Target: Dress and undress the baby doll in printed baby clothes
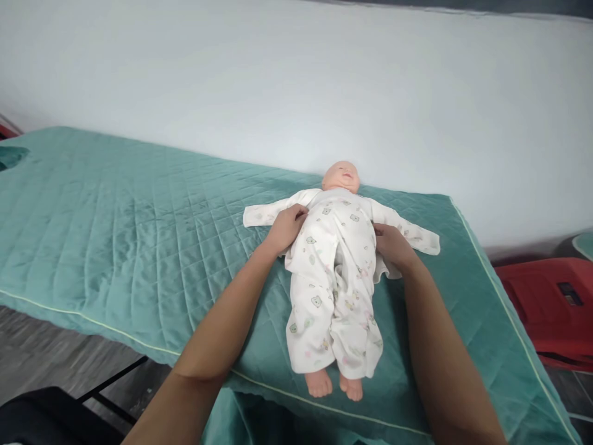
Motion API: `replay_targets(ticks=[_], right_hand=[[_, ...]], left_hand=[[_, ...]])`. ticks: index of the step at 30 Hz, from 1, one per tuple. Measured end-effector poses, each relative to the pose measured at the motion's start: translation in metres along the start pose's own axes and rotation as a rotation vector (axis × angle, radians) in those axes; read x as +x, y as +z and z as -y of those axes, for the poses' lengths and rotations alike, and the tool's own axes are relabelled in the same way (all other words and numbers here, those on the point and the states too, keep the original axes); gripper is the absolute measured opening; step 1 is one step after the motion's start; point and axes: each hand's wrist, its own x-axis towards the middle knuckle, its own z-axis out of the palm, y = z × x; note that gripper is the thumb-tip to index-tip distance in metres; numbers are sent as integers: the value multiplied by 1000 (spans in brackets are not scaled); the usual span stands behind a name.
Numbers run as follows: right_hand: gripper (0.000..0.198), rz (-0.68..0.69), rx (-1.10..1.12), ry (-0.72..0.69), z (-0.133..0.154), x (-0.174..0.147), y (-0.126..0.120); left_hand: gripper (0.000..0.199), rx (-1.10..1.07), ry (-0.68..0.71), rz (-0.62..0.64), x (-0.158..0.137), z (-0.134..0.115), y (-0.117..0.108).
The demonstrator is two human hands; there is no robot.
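Observation:
A baby doll (343, 176) lies on its back, head toward the wall and bare feet toward me. It wears a white printed top (266, 214) with long sleeves spread to both sides, and matching printed trousers (315, 303) that reach high up its torso. At the doll's waist on the left, my left hand (288, 227) has its fingers curled against the clothing. My right hand (393, 244) does the same at the opposite side, gripping around the trousers' upper edge. Both sets of fingertips are partly hidden by fabric.
A green quilted cover (139, 235) lies over the long table or bed beneath the doll. Behind it rises a white wall (278, 80). To the right stands a red plastic chair (551, 303); a dark object (50, 417) is at lower left.

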Motion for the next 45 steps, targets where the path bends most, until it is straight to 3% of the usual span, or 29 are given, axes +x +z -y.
replay_targets(ticks=[4,8,15,21,24,30,35,42,45], right_hand=[[9,-115,-212,-44,1,6,2],[14,-169,-344,-104,-3,11,3],[17,-168,60,-208,-15,9,7],[20,-341,32,-196,-6,7,7],[24,-370,-7,-238,0,8,8],[16,-173,-9,-239,-1,10,1],[12,-86,-73,-239,2,8,-5],[18,-33,-169,-203,9,4,-9],[18,-130,-208,-185,7,6,-8]], left_hand=[[14,-171,-71,110,-1,0,-4],[28,-337,-155,234,-4,-4,-10],[24,-295,-333,273,-5,-17,-15],[26,-335,-349,334,-2,-11,-11],[30,-395,-303,315,-1,-4,-5],[26,-441,-312,234,-2,-4,4],[21,-428,-277,188,-3,-3,7],[15,-161,-202,107,-2,1,10],[15,44,-192,49,0,0,10]])
